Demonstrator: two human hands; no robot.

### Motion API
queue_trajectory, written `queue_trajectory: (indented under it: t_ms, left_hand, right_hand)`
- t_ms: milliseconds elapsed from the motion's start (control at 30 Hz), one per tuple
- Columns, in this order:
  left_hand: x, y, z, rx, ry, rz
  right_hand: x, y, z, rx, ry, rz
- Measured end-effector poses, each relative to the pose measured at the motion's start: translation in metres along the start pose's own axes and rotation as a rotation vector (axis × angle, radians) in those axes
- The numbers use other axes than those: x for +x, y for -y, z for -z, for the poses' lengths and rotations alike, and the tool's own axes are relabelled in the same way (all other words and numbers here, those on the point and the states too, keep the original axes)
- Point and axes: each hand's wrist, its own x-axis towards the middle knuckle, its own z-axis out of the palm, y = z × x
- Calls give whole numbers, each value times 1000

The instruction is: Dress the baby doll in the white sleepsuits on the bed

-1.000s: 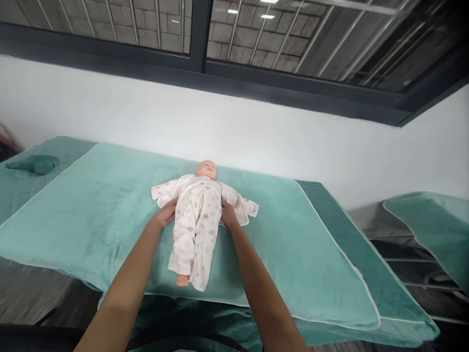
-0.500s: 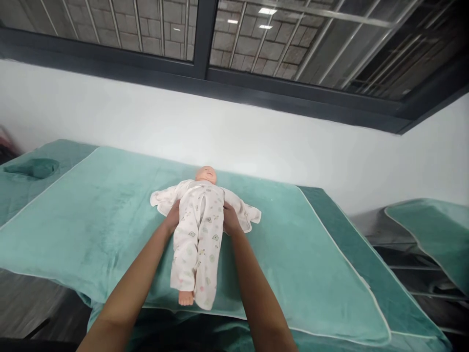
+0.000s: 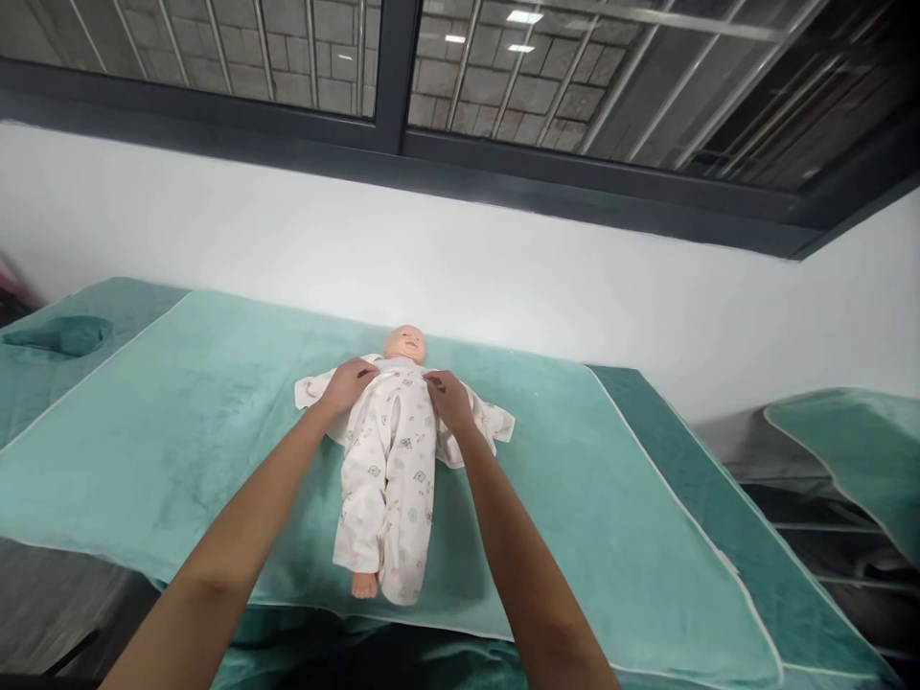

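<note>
A baby doll (image 3: pixel 404 343) lies on its back on the green table cover, head toward the wall. It wears a white printed top (image 3: pixel 492 418) with the sleeves spread out, and matching baby trousers (image 3: pixel 402 460) drawn up to the chest. One bare foot (image 3: pixel 364 586) sticks out of a trouser leg; the other foot is hidden in the cloth. My left hand (image 3: pixel 349 383) has its fingers closed at the left corner of the waistband. At the right corner, my right hand (image 3: pixel 448 398) pinches the waistband too. Some fingertips are hidden.
The green cover (image 3: pixel 604 517) with pale piping spreads over the table. A face hole (image 3: pixel 57 336) is at the far left. Behind stands a white wall (image 3: pixel 460 278) under a dark-framed window (image 3: pixel 392 77). Another green-covered surface (image 3: pixel 855 450) is at the right.
Both hands have moved up from beside the doll's hips to the top edge of the trousers at the chest. The doll lies in about the same place.
</note>
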Motion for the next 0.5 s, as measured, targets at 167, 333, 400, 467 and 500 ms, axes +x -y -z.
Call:
queue_trajectory:
  t_ms: [167, 333, 400, 467, 500]
  left_hand:
    - [16, 6, 6, 32, 151, -76]
    - [25, 0, 7, 124, 210, -114]
    - [31, -4, 4, 252, 211, -46]
    - [37, -7, -3, 374, 185, 24]
    - [39, -8, -8, 419, 158, 48]
  right_hand:
    - [24, 3, 13, -9, 193, -15]
    - [36, 1, 17, -37, 303, 28]
    - [40, -2, 16, -56, 310, 12]
    - [44, -5, 11, -59, 262, -61]
    - [46, -6, 8, -57, 204, -102]
